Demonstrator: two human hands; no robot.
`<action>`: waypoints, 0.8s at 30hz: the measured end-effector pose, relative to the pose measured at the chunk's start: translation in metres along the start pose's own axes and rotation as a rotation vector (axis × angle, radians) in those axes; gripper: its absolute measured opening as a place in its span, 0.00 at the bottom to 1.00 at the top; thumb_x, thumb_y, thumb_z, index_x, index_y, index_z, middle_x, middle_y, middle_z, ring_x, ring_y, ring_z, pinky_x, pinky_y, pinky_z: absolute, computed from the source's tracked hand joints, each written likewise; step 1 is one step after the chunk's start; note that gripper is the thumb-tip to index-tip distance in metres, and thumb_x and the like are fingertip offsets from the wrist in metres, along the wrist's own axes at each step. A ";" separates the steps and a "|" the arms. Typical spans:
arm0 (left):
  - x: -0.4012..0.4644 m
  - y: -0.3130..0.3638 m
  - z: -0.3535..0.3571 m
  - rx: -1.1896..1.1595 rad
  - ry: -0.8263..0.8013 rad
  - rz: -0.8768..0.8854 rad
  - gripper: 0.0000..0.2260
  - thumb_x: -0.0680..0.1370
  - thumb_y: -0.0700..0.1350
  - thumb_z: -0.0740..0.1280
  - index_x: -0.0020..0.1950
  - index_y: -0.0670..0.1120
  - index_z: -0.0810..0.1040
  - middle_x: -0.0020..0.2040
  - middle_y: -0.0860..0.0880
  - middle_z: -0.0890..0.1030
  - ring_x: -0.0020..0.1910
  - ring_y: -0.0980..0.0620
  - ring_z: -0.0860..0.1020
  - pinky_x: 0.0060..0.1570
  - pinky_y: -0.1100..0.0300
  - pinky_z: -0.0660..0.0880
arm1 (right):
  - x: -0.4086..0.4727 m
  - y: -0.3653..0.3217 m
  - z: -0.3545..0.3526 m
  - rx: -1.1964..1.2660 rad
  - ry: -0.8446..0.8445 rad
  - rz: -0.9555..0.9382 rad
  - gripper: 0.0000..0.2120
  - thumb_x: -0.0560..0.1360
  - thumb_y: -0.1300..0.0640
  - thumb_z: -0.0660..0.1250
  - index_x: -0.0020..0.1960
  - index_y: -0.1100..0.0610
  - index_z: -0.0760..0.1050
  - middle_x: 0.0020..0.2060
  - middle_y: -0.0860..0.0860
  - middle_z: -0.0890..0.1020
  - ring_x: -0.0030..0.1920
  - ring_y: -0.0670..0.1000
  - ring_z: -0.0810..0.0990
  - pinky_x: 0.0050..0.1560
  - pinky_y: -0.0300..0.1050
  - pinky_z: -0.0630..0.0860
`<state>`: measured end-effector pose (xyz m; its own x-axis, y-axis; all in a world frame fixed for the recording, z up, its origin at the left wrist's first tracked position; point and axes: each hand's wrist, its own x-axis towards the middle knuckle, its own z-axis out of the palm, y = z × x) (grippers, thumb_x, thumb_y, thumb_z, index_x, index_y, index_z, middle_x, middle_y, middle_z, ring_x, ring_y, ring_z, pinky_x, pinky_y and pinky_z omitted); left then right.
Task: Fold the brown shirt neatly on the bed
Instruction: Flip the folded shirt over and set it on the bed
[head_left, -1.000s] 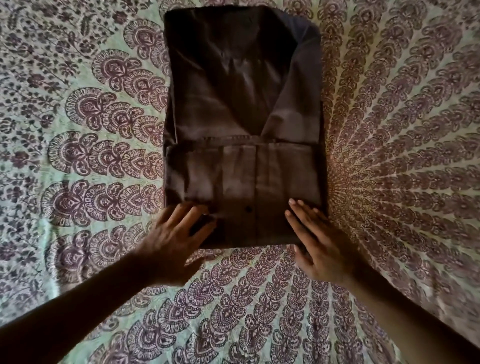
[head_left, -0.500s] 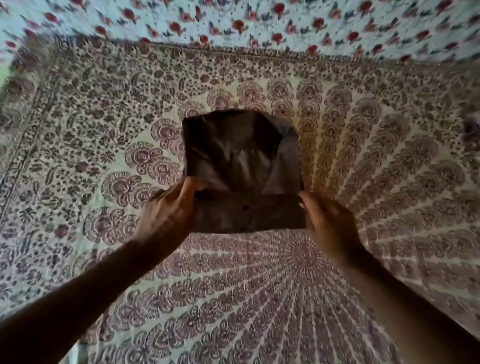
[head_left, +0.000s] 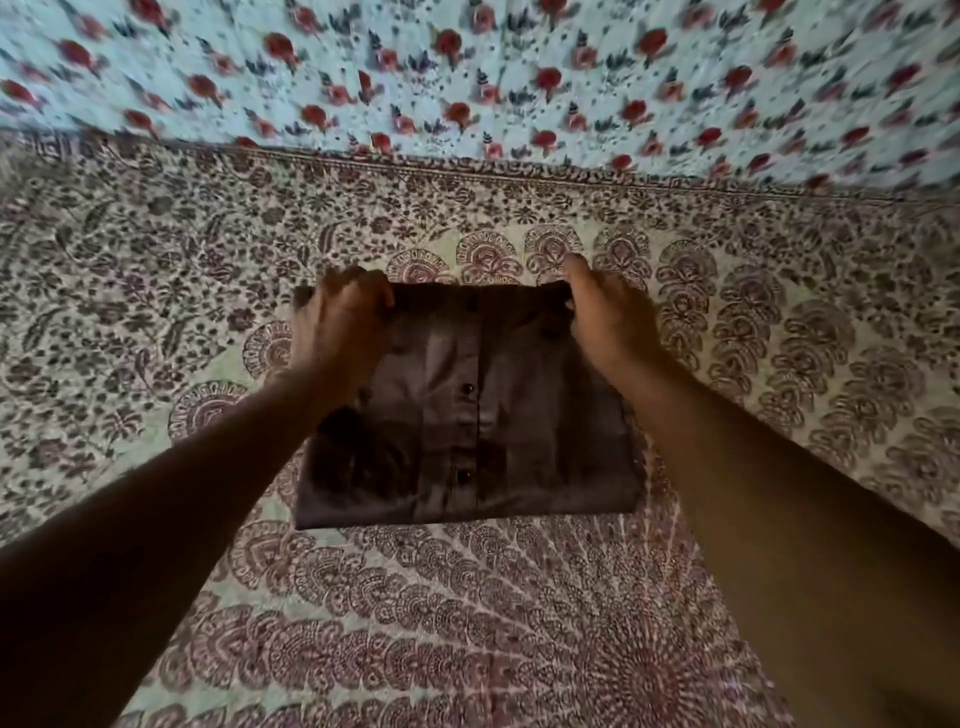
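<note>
Brown shirt (head_left: 467, 410) folded square mid-bed, well clear of bedspread (head_left: 156, 291) far border. Left hand (head_left: 340, 325) and right hand (head_left: 605, 317) each grip a far corner, fingers curled over the edge.

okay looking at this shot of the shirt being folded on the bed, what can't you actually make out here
- Far corners of the brown shirt, head view: covered by the left hand and right hand, so each grip there is unclear.
- Layers folded underneath the shirt: hidden by its top panel.
- Red-flowered cloth at the top: motion-blurred and cut off by the edge.
- Patterned bedspread: extent cut off at every edge, partly covered by both forearms.
</note>
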<state>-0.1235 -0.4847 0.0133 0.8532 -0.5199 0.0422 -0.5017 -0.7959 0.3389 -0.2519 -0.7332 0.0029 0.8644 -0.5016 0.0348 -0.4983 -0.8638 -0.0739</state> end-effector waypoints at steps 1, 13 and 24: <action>0.001 -0.003 0.009 0.032 0.015 0.016 0.13 0.76 0.41 0.69 0.60 0.49 0.80 0.72 0.44 0.74 0.72 0.40 0.69 0.70 0.41 0.61 | 0.002 -0.002 0.005 -0.035 -0.007 0.020 0.29 0.78 0.64 0.67 0.77 0.55 0.65 0.61 0.61 0.80 0.61 0.64 0.79 0.54 0.57 0.75; -0.052 -0.026 0.097 0.172 -0.051 0.190 0.36 0.77 0.73 0.54 0.83 0.61 0.55 0.86 0.50 0.46 0.84 0.40 0.47 0.77 0.31 0.52 | -0.088 -0.053 0.088 0.133 -0.158 0.075 0.41 0.70 0.16 0.48 0.79 0.27 0.41 0.84 0.48 0.40 0.83 0.64 0.41 0.73 0.79 0.51; -0.043 -0.031 0.098 -0.043 -0.213 0.044 0.37 0.75 0.73 0.60 0.82 0.65 0.53 0.85 0.56 0.40 0.84 0.41 0.42 0.76 0.27 0.47 | -0.078 -0.054 0.087 0.122 -0.263 0.130 0.43 0.69 0.15 0.47 0.78 0.27 0.38 0.84 0.47 0.38 0.83 0.63 0.37 0.72 0.81 0.47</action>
<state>-0.1579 -0.4678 -0.0908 0.7789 -0.6114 -0.1398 -0.5277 -0.7593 0.3808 -0.2871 -0.6437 -0.0827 0.7899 -0.5642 -0.2402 -0.6075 -0.7735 -0.1809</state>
